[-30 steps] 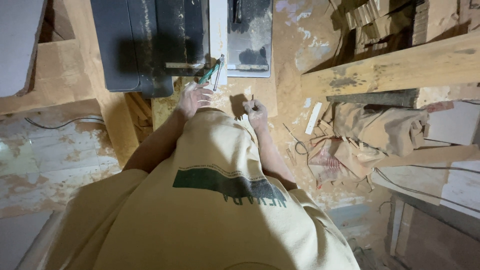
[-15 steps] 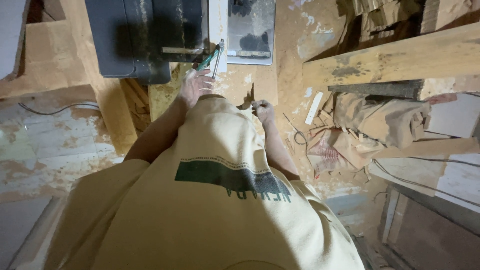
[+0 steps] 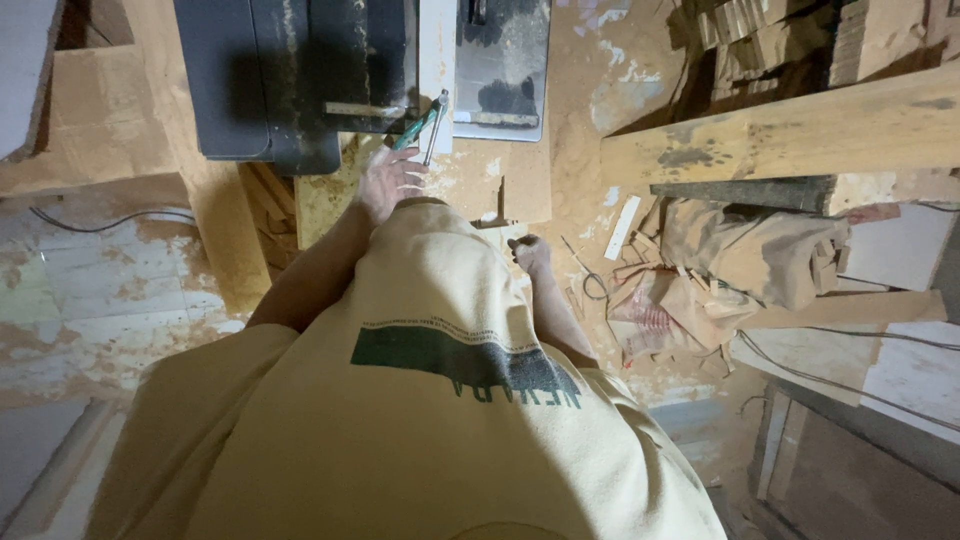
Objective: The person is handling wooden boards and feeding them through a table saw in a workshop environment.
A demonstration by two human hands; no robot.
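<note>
I look down over my yellow shirt at a dusty workbench [image 3: 520,175]. My left hand [image 3: 385,180] is stretched forward with its fingers spread and nothing in it. Its fingertips are just short of a green-handled tool [image 3: 418,127] that lies at the front edge of a dark machine table [image 3: 280,90]. My right hand [image 3: 530,255] is lower and closer to my body. It is curled around what looks like a small pale wooden piece [image 3: 505,232]; the grip is partly hidden.
A thick wooden beam [image 3: 790,130] lies at the right, over crumpled brown paper bags [image 3: 750,255] and offcuts. A white strip [image 3: 622,227] and a wire loop [image 3: 590,280] lie in the sawdust. A cable [image 3: 100,222] crosses the worn floor at the left.
My left hand has stayed by the green-handled tool with its fingers spreading. My right hand has drawn back a little toward my body.
</note>
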